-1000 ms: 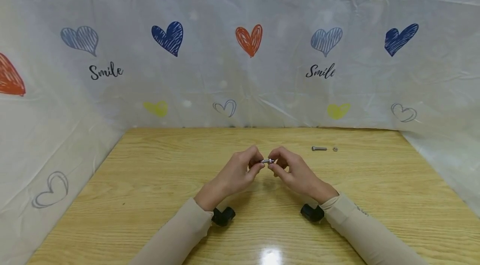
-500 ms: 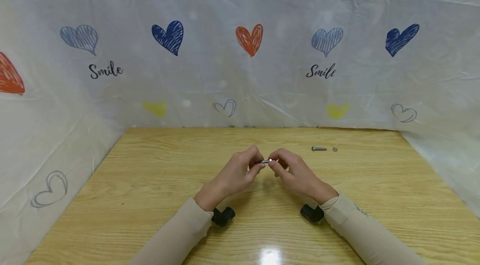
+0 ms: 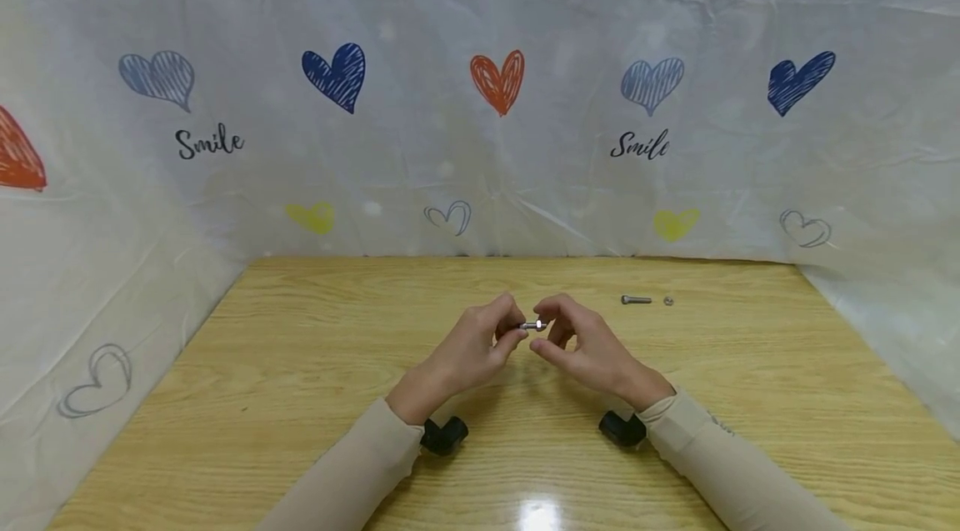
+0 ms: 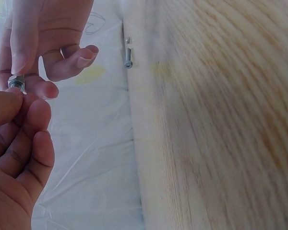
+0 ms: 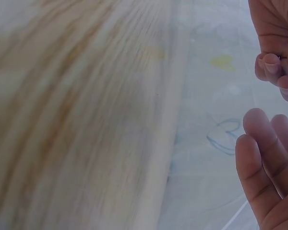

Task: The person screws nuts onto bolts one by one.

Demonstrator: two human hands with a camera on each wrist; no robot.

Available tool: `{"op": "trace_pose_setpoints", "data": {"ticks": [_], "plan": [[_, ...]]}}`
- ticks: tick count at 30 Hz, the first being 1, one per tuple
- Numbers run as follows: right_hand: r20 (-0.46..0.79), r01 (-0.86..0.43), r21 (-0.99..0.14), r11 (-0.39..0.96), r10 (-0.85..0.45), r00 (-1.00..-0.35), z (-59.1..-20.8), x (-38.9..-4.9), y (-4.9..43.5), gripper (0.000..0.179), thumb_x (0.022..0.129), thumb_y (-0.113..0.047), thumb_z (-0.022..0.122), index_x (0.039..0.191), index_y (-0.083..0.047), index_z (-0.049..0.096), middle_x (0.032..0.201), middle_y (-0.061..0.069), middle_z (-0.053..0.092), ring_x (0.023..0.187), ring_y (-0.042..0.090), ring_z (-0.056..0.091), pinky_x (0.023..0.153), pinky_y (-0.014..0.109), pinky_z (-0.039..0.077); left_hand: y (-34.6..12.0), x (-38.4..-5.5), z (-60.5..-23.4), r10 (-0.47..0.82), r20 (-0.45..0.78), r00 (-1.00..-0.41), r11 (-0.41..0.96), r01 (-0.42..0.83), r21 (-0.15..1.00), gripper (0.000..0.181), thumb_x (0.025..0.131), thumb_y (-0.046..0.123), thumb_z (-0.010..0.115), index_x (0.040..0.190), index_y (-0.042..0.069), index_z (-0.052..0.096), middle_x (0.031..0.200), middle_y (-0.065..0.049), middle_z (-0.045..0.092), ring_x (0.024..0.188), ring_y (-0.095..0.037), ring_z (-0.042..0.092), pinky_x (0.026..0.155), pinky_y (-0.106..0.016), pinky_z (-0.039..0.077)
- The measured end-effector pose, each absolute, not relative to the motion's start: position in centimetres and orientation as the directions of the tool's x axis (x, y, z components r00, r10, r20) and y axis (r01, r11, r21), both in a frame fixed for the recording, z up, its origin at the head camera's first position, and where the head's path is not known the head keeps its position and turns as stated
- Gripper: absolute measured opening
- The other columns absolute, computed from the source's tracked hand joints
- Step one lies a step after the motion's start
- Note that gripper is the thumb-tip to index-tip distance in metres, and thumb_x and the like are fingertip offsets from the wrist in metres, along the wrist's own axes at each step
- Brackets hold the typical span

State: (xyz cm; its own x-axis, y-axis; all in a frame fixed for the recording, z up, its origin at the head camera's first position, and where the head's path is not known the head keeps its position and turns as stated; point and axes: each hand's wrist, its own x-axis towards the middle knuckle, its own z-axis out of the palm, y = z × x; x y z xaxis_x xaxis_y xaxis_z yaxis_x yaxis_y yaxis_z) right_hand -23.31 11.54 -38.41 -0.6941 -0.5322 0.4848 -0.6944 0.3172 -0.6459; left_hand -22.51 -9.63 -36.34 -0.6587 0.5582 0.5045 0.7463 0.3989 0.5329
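My left hand (image 3: 476,345) pinches a small metal bolt (image 3: 529,326) by its left end, between thumb and index finger, above the middle of the table. A hex nut (image 3: 538,324) sits on the bolt's shank toward the right; in the left wrist view this nut (image 4: 15,82) shows just beyond the left fingertips. Around the nut, my right hand (image 3: 592,350) has its thumb and index finger spread, with the thumb below and apart from it. The right wrist view hides the bolt behind the fingers.
On the wooden table (image 3: 300,364), a second bolt (image 3: 637,299) lies at the back right, with a loose nut (image 3: 669,301) to its right. A white cloth (image 3: 405,156) printed with hearts stands behind and along the sides. A black wrist device (image 3: 445,436) hangs below the left wrist.
My right thumb and index finger held the nut earlier and have now parted from it, leaving it visible on the bolt. The left hand keeps its grip in nearly the same place.
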Motion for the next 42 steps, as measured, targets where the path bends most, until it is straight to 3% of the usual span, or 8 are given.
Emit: {"op": "trace_pose_setpoints", "data": {"ticks": [10,16,24,29,33,36,42], "plan": [[0.538,-0.727,-0.63,0.275,-0.52,-0.663,-37.9,-23.5,11.1,0.027,0.093,-0.011,0.064,0.118,-0.013,0.052,0.099,-0.002,0.06,0.069,0.009,0.06,0.063,0.027,0.05,-9.9,-22.7,-35.8,0.555,0.52,-0.649,0.394,0.756,0.523,0.011,0.091,0.002,0.063,0.092,0.008,0.054,0.08,0.004,0.059,0.063,-0.004,0.052,0.057,-0.021,0.047],[0.536,-0.731,-0.624,0.277,-0.53,-0.658,-37.8,-23.9,10.8,0.018,0.094,-0.003,0.059,0.112,-0.006,0.055,0.088,0.004,0.062,0.064,0.015,0.061,0.059,0.031,0.05,-10.0,-22.8,-35.4,0.559,0.52,-0.645,0.393,0.759,0.519,0.01,0.092,0.003,0.063,0.092,0.008,0.054,0.077,0.006,0.057,0.061,-0.004,0.051,0.056,-0.022,0.045],[0.547,-0.753,-0.588,0.295,-0.541,-0.639,-37.6,-23.9,11.2,0.011,0.1,-0.012,0.051,0.099,-0.017,0.061,0.084,-0.001,0.057,0.065,0.014,0.057,0.058,0.03,0.046,-9.7,-22.9,-35.5,0.557,0.532,-0.638,0.378,0.765,0.521,0.011,0.091,0.003,0.063,0.092,0.009,0.054,0.076,0.005,0.057,0.061,-0.004,0.052,0.057,-0.021,0.046],[0.519,-0.718,-0.625,0.306,-0.525,-0.675,-37.6,-23.7,11.3,0.014,0.101,-0.016,0.049,0.108,-0.011,0.061,0.085,-0.005,0.058,0.065,0.019,0.059,0.057,0.032,0.047,-9.7,-22.7,-35.5,0.559,0.533,-0.635,0.37,0.766,0.525,0.012,0.091,0.002,0.064,0.092,0.009,0.054,0.076,0.005,0.058,0.062,-0.004,0.052,0.056,-0.022,0.046],[0.488,-0.685,-0.655,0.32,-0.512,-0.707,-37.8,-23.5,11.4,0.022,0.099,-0.021,0.056,0.118,-0.01,0.057,0.095,-0.003,0.06,0.069,0.014,0.06,0.061,0.031,0.049,-9.6,-22.7,-35.7,0.566,0.518,-0.641,0.372,0.759,0.534,0.009,0.093,0.004,0.062,0.093,0.006,0.054,0.078,0.004,0.059,0.062,-0.005,0.052,0.057,-0.022,0.046],[0.489,-0.684,-0.657,0.317,-0.511,-0.707,-38.0,-23.4,11.4,0.029,0.095,-0.022,0.062,0.121,-0.013,0.054,0.103,-0.002,0.059,0.071,0.009,0.059,0.062,0.031,0.05,-9.7,-22.6,-35.8,0.566,0.511,-0.647,0.375,0.754,0.539,0.007,0.095,0.009,0.06,0.094,0.004,0.054,0.08,0.003,0.06,0.063,-0.005,0.053,0.058,-0.022,0.046],[0.519,-0.711,-0.645,0.281,-0.522,-0.677,-38.2,-23.3,11.4,0.029,0.092,-0.013,0.065,0.118,-0.012,0.052,0.102,-0.002,0.058,0.07,0.009,0.06,0.061,0.03,0.05,-9.6,-22.4,-36.0,0.566,0.503,-0.653,0.375,0.747,0.549,0.008,0.095,0.01,0.06,0.094,0.004,0.054,0.081,0.002,0.061,0.064,-0.005,0.053,0.058,-0.022,0.046]]}}
